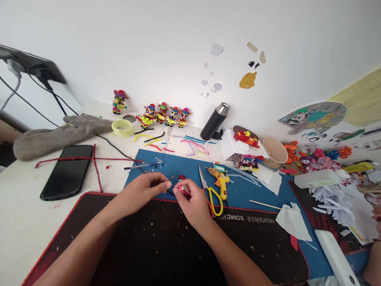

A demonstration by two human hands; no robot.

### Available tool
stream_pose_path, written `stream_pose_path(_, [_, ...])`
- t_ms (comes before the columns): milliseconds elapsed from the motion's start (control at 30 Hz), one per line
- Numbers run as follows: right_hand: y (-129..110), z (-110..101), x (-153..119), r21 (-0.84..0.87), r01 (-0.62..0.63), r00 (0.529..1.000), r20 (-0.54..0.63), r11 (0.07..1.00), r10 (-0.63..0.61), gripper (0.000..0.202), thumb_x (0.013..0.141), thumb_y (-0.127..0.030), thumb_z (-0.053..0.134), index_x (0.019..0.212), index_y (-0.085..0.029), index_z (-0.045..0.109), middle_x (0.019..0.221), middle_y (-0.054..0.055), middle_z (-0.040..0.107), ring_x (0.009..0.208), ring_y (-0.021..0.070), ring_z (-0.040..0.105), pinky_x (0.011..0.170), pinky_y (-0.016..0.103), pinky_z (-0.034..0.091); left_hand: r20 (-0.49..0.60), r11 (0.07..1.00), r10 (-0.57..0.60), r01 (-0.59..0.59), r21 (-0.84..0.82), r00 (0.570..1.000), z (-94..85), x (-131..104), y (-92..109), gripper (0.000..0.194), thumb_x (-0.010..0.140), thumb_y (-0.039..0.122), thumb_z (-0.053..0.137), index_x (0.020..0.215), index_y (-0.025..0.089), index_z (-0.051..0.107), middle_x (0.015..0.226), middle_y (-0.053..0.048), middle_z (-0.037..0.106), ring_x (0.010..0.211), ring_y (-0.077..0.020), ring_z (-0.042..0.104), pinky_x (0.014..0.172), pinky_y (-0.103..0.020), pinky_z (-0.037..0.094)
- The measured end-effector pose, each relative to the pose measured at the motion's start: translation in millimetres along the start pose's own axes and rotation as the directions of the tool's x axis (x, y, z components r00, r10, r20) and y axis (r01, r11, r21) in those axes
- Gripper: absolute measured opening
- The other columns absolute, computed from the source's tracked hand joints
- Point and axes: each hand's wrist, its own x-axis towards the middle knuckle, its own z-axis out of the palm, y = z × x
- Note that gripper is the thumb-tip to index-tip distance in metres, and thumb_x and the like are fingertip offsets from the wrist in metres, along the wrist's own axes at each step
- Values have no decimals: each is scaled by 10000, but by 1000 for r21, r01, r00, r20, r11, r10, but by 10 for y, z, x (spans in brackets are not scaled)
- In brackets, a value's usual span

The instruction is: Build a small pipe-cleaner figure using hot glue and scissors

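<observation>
My left hand (149, 194) is closed in a pinch on the end of a thin black pipe cleaner (170, 192), over the front of the blue mat. Close beside it, my right hand (193, 203) grips a small red-and-pink doll head (184, 190), mostly covered by the fingers. Just behind the hands lies a small dark red piece (181, 177). Scissors with yellow and red handles (210, 190) rest right of my right hand, next to a yellow hot glue gun (222, 183). A pen (143, 165) lies behind my left hand.
Several finished dolls (148, 116) stand along the wall behind loose coloured pipe cleaners (187, 143). A black thermos (214, 121) leans there. A phone (67, 171) lies left, under red pipe cleaners. Right are a bowl (274, 151), a clear bottle (320, 178) and paper scraps (333, 202).
</observation>
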Motion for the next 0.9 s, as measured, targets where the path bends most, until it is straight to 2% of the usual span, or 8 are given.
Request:
stream_pose_path(200, [13, -38, -68, -43, 22, 1000, -2, 999, -23, 126, 924, -355, 662, 892, -234, 680, 685, -11, 665, 578, 168, 588, 546, 264, 438, -16, 1000, 6, -6, 2, 1000, 148, -7, 26, 346, 860, 574, 711, 850, 242, 807, 809, -32, 763, 782, -268, 647, 700, -295, 453])
stream_pose_path(467, [92, -57, -125, -43, 10, 1000, 15, 999, -9, 102, 925, -332, 652, 915, -236, 684, 658, -26, 625, 550, 157, 552, 519, 254, 396, 24, 998, -44, 43, 43, 999, 200, -7, 49, 377, 840, 592, 703, 816, 225, 787, 759, -27, 722, 735, -247, 603, 653, -289, 431])
stream_pose_path(700, [93, -109, -150, 40, 22, 1000, 19, 999, -23, 164, 944, -379, 645, 927, -226, 701, 661, -19, 603, 541, 147, 500, 510, 253, 385, 34, 999, -40, 40, 18, 999, 234, 8, 30, 361, 877, 571, 665, 812, 226, 745, 714, 7, 630, 667, -200, 531, 626, -272, 393])
stream_pose_path(800, [97, -191, -155, 78, 32, 998, -52, 996, -28, 192, 946, -400, 656, 931, -218, 716, 728, 8, 668, 573, 152, 534, 533, 256, 429, -31, 992, 3, 1, 123, 1000, 206, 103, 43, 335, 885, 554, 661, 807, 239, 743, 718, 2, 652, 668, -209, 540, 621, -278, 382])
stream_pose_path(900, [150, -284, -189, 90, 32, 989, -148, 995, -19, 224, 955, -425, 661, 928, -213, 725, 778, 27, 699, 591, 155, 546, 543, 262, 447, -85, 939, 78, -45, 342, 993, 159, 291, 55, 296, 883, 519, 651, 803, 253, 751, 702, -17, 692, 639, -229, 563, 610, -300, 371])
